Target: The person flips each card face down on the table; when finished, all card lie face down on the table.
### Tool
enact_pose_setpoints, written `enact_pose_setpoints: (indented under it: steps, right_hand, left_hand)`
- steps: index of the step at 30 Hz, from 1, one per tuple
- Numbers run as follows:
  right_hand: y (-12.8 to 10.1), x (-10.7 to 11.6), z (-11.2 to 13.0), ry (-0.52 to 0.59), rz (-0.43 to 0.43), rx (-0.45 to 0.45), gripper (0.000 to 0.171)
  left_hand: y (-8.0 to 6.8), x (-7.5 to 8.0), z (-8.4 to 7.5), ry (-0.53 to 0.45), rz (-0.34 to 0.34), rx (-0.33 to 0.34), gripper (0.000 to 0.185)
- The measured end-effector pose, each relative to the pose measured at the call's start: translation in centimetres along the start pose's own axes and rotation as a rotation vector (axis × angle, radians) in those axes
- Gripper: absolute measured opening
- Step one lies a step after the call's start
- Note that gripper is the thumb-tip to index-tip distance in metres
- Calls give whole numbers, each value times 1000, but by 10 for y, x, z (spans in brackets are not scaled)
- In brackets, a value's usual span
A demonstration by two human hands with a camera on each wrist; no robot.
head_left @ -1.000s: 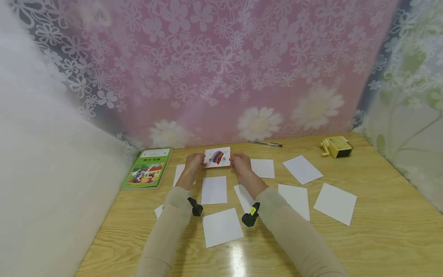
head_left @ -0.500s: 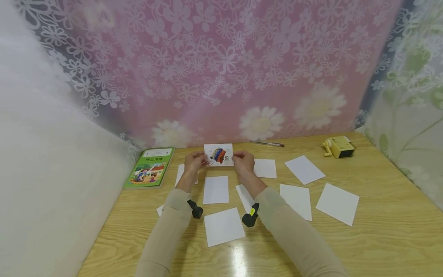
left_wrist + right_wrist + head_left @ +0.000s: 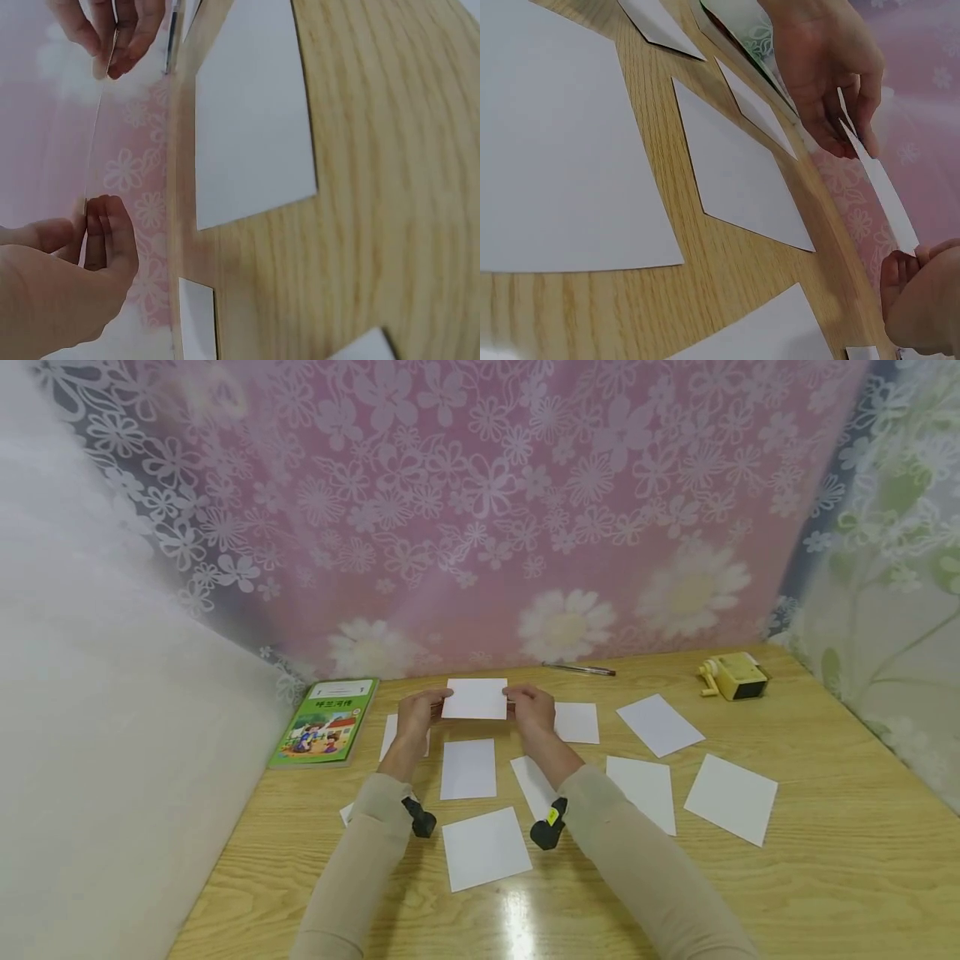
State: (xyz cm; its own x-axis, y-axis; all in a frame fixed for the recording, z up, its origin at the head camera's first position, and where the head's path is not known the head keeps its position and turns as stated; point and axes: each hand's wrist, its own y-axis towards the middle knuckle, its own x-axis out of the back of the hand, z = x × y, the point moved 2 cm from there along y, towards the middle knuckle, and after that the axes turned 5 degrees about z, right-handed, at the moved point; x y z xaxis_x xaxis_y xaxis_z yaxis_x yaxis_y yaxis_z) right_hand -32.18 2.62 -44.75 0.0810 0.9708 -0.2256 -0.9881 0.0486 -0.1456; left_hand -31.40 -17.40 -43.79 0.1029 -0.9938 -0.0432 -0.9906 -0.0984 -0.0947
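The card [image 3: 474,698] sits just above the centre of the head view, held clear of the wooden table [image 3: 825,860] with its plain white face toward the camera. The left hand [image 3: 417,717] pinches the card's left edge and the right hand [image 3: 531,708] pinches its right edge; each hand has thumb and fingertips closed narrowly on the edge. In the left wrist view the card appears edge-on as a thin line in the upper left of the frame, with the left hand's fingers [image 3: 105,232] curled against its lower end. In the right wrist view the card runs as a narrow white strip at the right of the frame, between the left hand near the top and the right hand's fingertips [image 3: 900,274] at the lower right corner. Whether the card's underside touches anything cannot be determined from these views, though it appears to hang free. Below and to either side of the card, several blank white sheets [image 3: 468,768] lie flat on the table, spread apart from one another. A green picture book [image 3: 324,723] lies at the left of the table, near the left hand. A pen [image 3: 579,670] lies along the far edge, and a yellow sharpener [image 3: 732,677] stands at the upper right of the table, well apart from both hands.
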Motion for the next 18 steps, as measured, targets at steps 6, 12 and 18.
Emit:
enact_pose_setpoints:
  steps: [6, 12, 18]
  right_hand:
    - [2, 1, 2, -53, 36, -16, 32]
    - [2, 2, 1, -130, 35, 37, 47]
    - [5, 5, 2, -209, -32, 119, 40]
  left_hand:
    - [0, 7, 5, 62, 5, -3, 29]
    - [-2, 6, 8, 33, -34, -35, 38]
    - [-4, -1, 9, 60, -44, -49, 29]
